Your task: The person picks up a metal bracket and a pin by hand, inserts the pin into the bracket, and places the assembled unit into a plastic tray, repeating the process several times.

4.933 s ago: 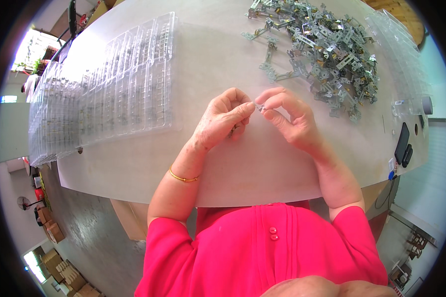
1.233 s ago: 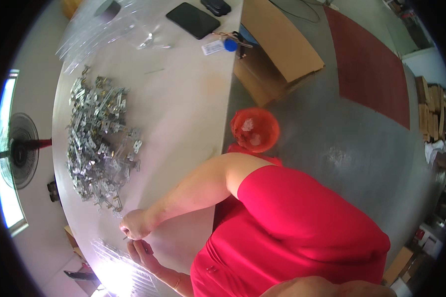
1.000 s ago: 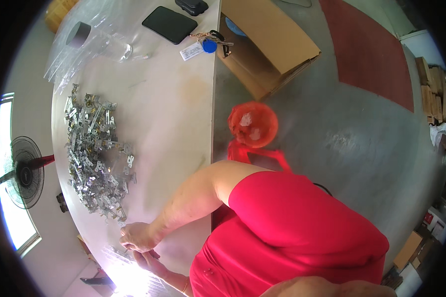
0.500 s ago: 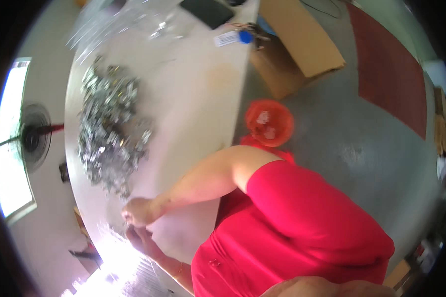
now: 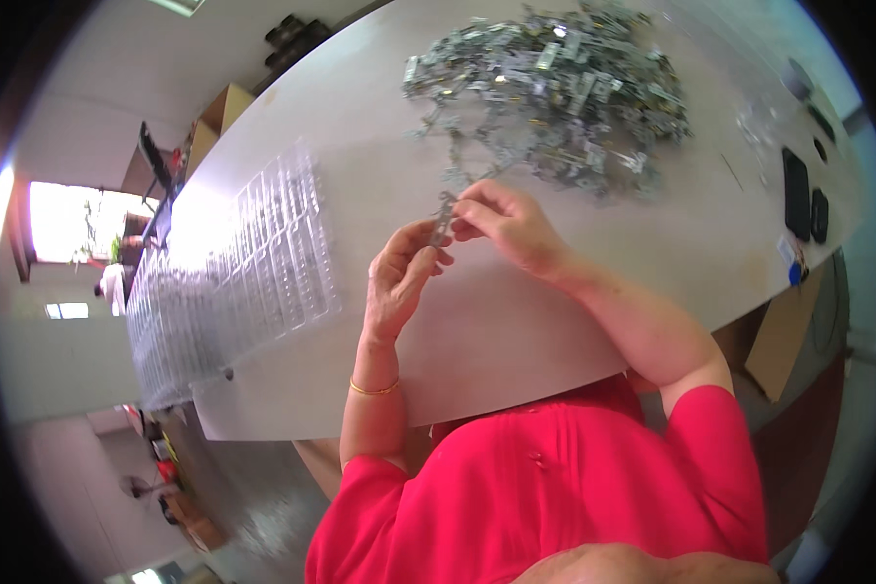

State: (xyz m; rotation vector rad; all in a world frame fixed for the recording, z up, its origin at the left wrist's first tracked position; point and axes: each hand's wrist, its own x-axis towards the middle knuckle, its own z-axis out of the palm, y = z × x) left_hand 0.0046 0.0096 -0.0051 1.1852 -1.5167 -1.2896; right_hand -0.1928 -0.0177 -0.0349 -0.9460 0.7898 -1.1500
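Observation:
Between my two hands is a small, narrow silver metal part (image 5: 444, 218), held tilted above the pale table (image 5: 516, 336). My left hand (image 5: 397, 282) pinches its lower end with thumb and fingers. The fingers of my right hand (image 5: 514, 229) are closed at its upper end; their tips partly cover it, so its full shape is hidden. Just beyond both hands spreads a large heap of similar silver metal parts (image 5: 565, 97), a few with yellowish bits, with a thin trail of loose ones reaching toward my fingers.
Clear plastic trays with rows of small pockets (image 5: 282, 243) lie at the left table edge. A black phone (image 5: 796, 193), a dark oblong object (image 5: 820, 216) and crumpled clear plastic (image 5: 764, 128) lie to the right. A cardboard box (image 5: 784, 336) stands beyond the right edge.
The view has swung left, so the heap now appears at the top and the trays at left. My hands now show mid-table, the metal part visible between them.

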